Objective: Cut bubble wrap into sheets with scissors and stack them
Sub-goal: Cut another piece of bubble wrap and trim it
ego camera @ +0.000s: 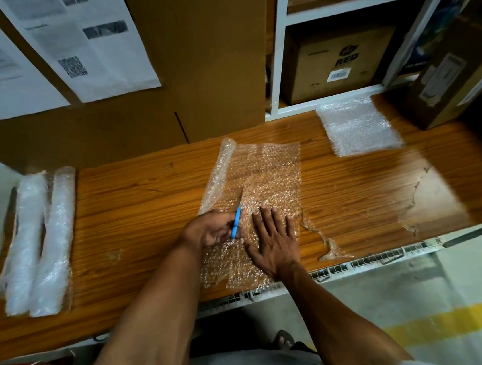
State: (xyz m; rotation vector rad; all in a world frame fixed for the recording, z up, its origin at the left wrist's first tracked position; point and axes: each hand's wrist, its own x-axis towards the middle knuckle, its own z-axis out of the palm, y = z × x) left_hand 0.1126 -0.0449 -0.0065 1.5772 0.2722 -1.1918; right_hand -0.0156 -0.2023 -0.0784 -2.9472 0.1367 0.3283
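Note:
A clear bubble wrap piece [263, 177] lies partly unrolled in the middle of the wooden table [135, 211], its rolled end at the far left. My left hand [213, 229] grips blue-handled scissors [237, 221] whose blades point away into the wrap. My right hand [275, 238] presses flat on the wrap just right of the scissors, fingers spread. A stack of cut bubble wrap sheets [357, 127] lies at the table's far right.
Two bubble wrap rolls [41, 242] lie along the table's left end. A large cardboard sheet [192, 68] with taped papers stands behind. White shelving [280, 59] holds cardboard boxes, and another box [454, 76] sits at the right. Torn clear film [326, 241] lies near the front edge.

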